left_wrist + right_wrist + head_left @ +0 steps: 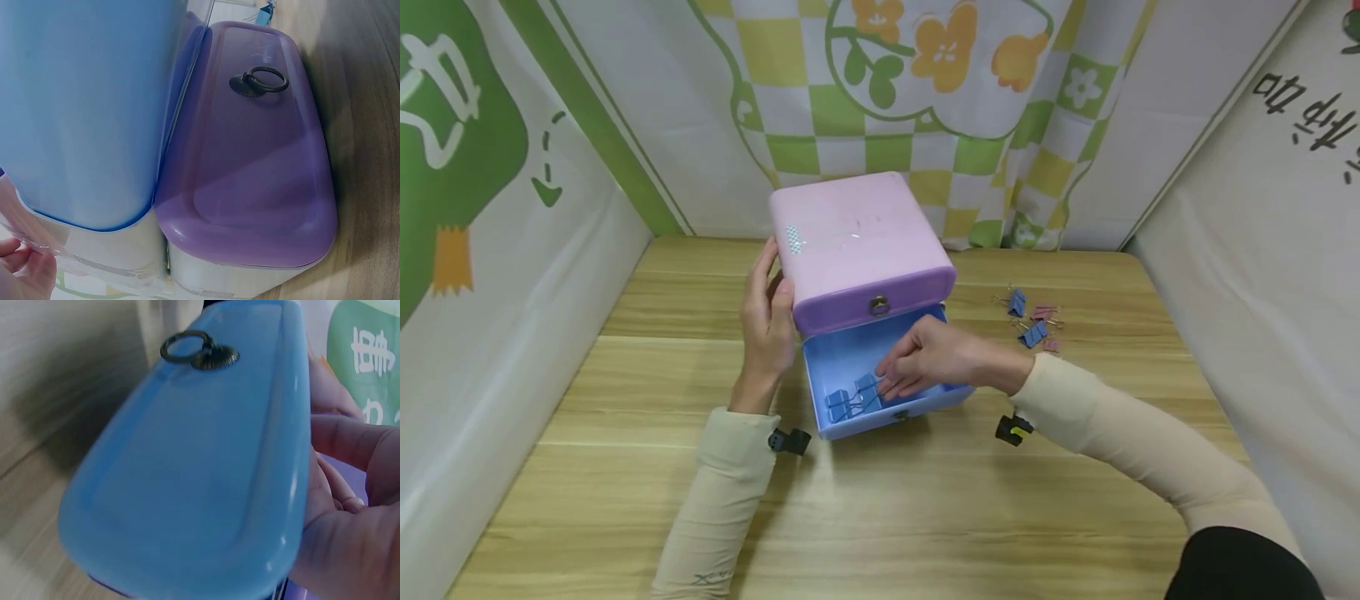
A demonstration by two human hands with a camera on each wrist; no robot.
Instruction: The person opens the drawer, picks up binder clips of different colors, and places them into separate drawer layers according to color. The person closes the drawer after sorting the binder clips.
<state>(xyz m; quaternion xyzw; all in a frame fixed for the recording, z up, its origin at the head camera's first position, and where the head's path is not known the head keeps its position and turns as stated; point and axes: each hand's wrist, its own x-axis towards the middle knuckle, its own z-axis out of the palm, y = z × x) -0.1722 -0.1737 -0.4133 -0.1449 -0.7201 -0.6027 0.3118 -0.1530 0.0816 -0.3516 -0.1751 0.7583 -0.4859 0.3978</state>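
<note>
A small drawer box (857,237) with a pink top stands on the wooden table, its blue drawer (835,354) pulled out. Blue binder clips (838,406) lie in the drawer's front left corner. My left hand (766,321) rests along the left side of the box, thumb near the front corner. My right hand (921,358) reaches into the drawer, fingertips down right beside a clip's wire handle. I cannot tell whether they pinch it. In the right wrist view the blue drawer front (187,450) stands before the hand, covering part of it.
Loose blue binder clips (1033,333) and pink binder clips (1045,312) lie on the table, right of the box. Below the blue drawer is a closed purple drawer (250,156) with a ring pull. A checked curtain (887,150) hangs behind, with white side panels.
</note>
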